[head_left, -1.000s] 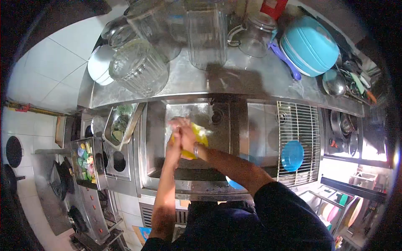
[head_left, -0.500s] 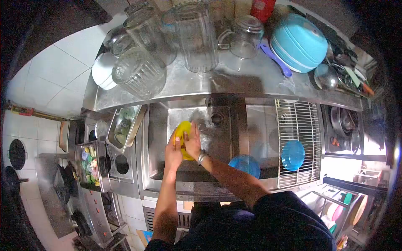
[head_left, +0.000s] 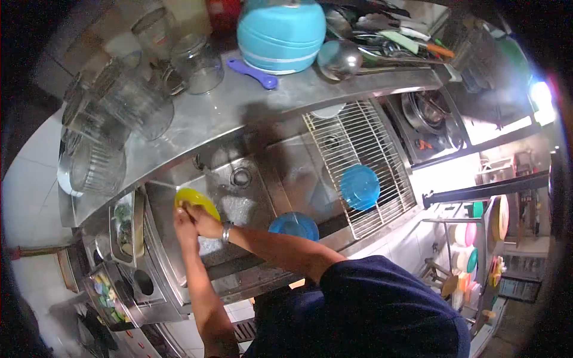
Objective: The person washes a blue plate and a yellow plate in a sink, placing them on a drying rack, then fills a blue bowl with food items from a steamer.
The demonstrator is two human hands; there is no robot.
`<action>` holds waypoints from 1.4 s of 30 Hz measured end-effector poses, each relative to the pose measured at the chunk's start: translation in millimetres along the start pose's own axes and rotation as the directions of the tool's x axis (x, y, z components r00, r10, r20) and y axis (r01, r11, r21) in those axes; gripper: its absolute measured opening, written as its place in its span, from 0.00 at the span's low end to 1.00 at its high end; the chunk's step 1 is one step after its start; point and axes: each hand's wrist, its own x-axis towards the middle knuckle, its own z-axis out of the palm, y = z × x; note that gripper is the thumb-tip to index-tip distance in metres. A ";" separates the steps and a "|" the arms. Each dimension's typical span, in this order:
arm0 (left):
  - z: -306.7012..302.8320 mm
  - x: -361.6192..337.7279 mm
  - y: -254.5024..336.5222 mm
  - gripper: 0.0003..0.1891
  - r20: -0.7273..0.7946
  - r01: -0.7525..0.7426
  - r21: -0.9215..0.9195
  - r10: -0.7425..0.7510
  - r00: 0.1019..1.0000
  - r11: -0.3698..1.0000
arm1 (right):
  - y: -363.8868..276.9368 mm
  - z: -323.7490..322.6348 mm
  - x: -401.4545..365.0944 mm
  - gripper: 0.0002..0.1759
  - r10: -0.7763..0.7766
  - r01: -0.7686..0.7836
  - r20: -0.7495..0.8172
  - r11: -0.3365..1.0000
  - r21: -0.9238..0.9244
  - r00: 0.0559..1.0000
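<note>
A yellow plate (head_left: 197,200) is tilted over the left basin of the steel sink (head_left: 250,206). My left hand (head_left: 185,227) is closed on its near-left edge. Beside it, my right hand (head_left: 206,222), with a bracelet at the wrist, grips the same plate along its near side. The hands touch each other, and some fingertips are hidden. A blue bowl (head_left: 293,225) sits just right of my right forearm, partly behind it. The basin floor looks wet around the drain (head_left: 240,177).
A wire rack (head_left: 391,173) spans the right side, with a blue dish (head_left: 360,187) on it. Glass jars (head_left: 134,98), a purple spoon (head_left: 253,74), a light-blue container (head_left: 282,36) and utensils stand on the shelf (head_left: 197,128). Food trays (head_left: 125,230) lie left of the sink.
The head view has turned, so the shelf and rack appear further left and tilted. Both hands still hold the yellow plate, now seen at the basin's left side.
</note>
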 end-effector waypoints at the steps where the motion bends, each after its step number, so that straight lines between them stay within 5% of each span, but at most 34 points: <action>1: -12.7 11.8 -11.2 0.23 0.037 0.150 -0.121 -0.147 0.989 0.981 | -17.9 -23.2 -0.9 0.38 0.053 -0.040 0.340 0.998 -0.043 0.939; 2: -9.4 8.8 -2.9 0.23 0.037 0.145 -0.118 -0.142 0.989 0.982 | -1.9 -31.8 -4.4 0.38 0.009 0.049 0.392 0.989 -0.138 0.920; 4: -6.5 -4.9 23.2 0.23 0.151 0.315 -0.397 -0.276 0.949 0.862 | 33.9 -45.8 -13.8 0.40 -0.078 0.250 0.491 0.922 -0.295 0.868; 5: -5.2 -2.2 -9.7 0.24 0.156 0.226 -0.226 -0.194 0.968 0.947 | 69.8 -26.5 -26.0 0.40 -0.212 0.316 0.260 0.819 -0.479 0.942; 7: 19.1 -13.3 -7.2 0.26 0.162 0.270 -0.076 -0.255 0.953 0.960 | 40.9 -20.6 -4.7 0.37 -0.159 0.188 0.110 0.915 -0.358 0.981; 9: 29.2 -9.7 7.7 0.27 0.136 0.300 -0.181 -0.278 0.951 0.936 | 5.0 -36.3 7.1 0.34 -0.077 0.070 -0.019 0.972 -0.226 0.997; 11: 22.2 -6.3 24.2 0.28 0.130 0.322 -0.294 -0.296 0.946 0.900 | -25.0 -59.4 12.6 0.35 -0.152 0.155 0.456 0.987 0.033 0.877; 13: 12.0 -6.4 39.5 0.27 0.230 0.418 -0.531 -0.349 0.908 0.737 | -37.3 -69.2 24.5 0.34 -0.209 0.283 0.513 0.956 -0.071 0.833; 16: 2.2 -7.5 27.6 0.22 0.239 0.298 -0.319 -0.228 0.944 0.900 | -30.3 -72.4 52.0 0.36 -0.270 0.456 0.563 0.863 -0.218 0.781; 18: 5.1 -12.7 26.7 0.20 0.135 0.239 -0.250 -0.210 0.968 0.938 | -37.8 -90.5 65.9 0.37 0.054 0.202 0.433 0.827 -0.524 0.900; 19: 3.6 -12.8 25.9 0.20 0.136 0.168 -0.258 -0.136 0.981 0.951 | -34.0 -99.5 72.3 0.37 0.048 0.210 0.441 0.830 -0.517 0.896; 21: -3.3 -13.1 24.5 0.19 0.124 0.095 -0.314 -0.059 0.991 0.945 | -17.8 -113.4 78.7 0.38 0.282 -0.189 0.424 0.950 -0.247 0.861; 22: -7.0 -8.7 15.0 0.19 0.114 0.091 -0.318 -0.057 0.992 0.944 | -8.4 -115.4 77.2 0.38 0.276 -0.182 0.432 0.952 -0.247 0.859; 24: -19.9 5.2 -19.5 0.20 0.015 0.081 -0.242 -0.079 0.997 0.967 | 43.0 -111.8 62.8 0.37 0.083 -0.215 0.487 0.951 0.222 0.870; 26: -15.9 7.8 -28.9 0.22 -0.001 0.379 0.029 -0.379 0.925 0.925 | 24.1 -121.9 52.7 0.27 0.302 -0.145 0.366 0.906 -0.398 0.880; 27: -25.8 20.1 -87.6 0.30 0.095 0.427 0.007 -0.425 0.900 0.904 | 85.5 -97.8 31.1 0.26 0.142 -0.034 0.357 0.956 -0.292 0.923; 28: -0.5 -0.9 -24.0 0.40 0.148 0.407 -0.016 -0.401 0.904 0.913 | 130.0 -56.3 10.3 0.21 0.088 0.108 0.305 0.815 -0.569 0.948; 29: 19.8 -7.3 7.3 0.45 0.244 0.522 -0.288 -0.465 0.851 0.803 | 56.7 -89.0 1.7 0.31 -0.276 0.259 0.002 0.901 -0.348 0.961; 30: 33.0 -14.1 43.7 0.38 0.281 0.572 -0.463 -0.500 0.819 0.677 | 3.2 -110.3 8.2 0.31 0.310 0.050 0.482 0.799 -0.600 0.819; 31: 18.6 13.6 -12.6 0.33 0.410 0.561 -0.580 -0.384 0.827 0.590 | -51.1 -127.9 4.7 0.30 0.308 -0.152 0.344 0.898 -0.412 0.887; 32: 1.6 45.9 -65.0 0.30 0.496 0.553 -0.682 -0.253 0.831 0.478 | -50.6 -128.5 -5.2 0.28 0.319 -0.201 0.372 0.925 -0.322 0.871; 34: 8.4 53.7 -69.9 0.26 0.500 0.509 -0.686 -0.172 0.849 0.520 | -39.3 -122.2 -16.1 0.27 0.320 -0.246 0.389 0.942 -0.228 0.864; 35: 13.2 57.1 -63.1 0.22 0.474 0.443 -0.699 -0.099 0.875 0.561 | -30.6 -123.9 -20.7 0.27 0.001 0.130 0.378 0.939 -0.320 0.926; 36: 26.1 47.0 -40.0 0.22 0.487 0.446 -0.696 -0.088 0.869 0.563 | -22.9 -130.2 -20.7 0.28 -0.315 0.476 0.403 0.781 -0.404 0.859; 38: 51.7 6.3 22.1 0.22 0.434 0.527 -0.627 -0.304 0.848 0.574 | -49.6 -150.2 -8.3 0.31 -0.171 0.349 0.507 0.894 -0.281 0.845; 39: 50.0 13.3 2.7 0.24 0.582 0.531 -0.687 -0.063 0.811 0.496 | -58.7 -149.5 -0.7 0.28 -0.190 0.327 0.469 0.916 -0.230 0.862; 40: 47.1 15.2 -17.6 0.24 0.585 0.532 -0.685 -0.060 0.809 0.498 | -66.2 -150.0 8.1 0.26 -0.211 0.311 0.431 0.934 -0.176 0.877; 42: 79.7 -31.2 63.4 0.23 0.415 0.468 -0.812 -0.219 0.883 0.350 | -44.4 -123.0 26.9 0.18 -0.307 0.395 0.342 0.890 -0.227 0.888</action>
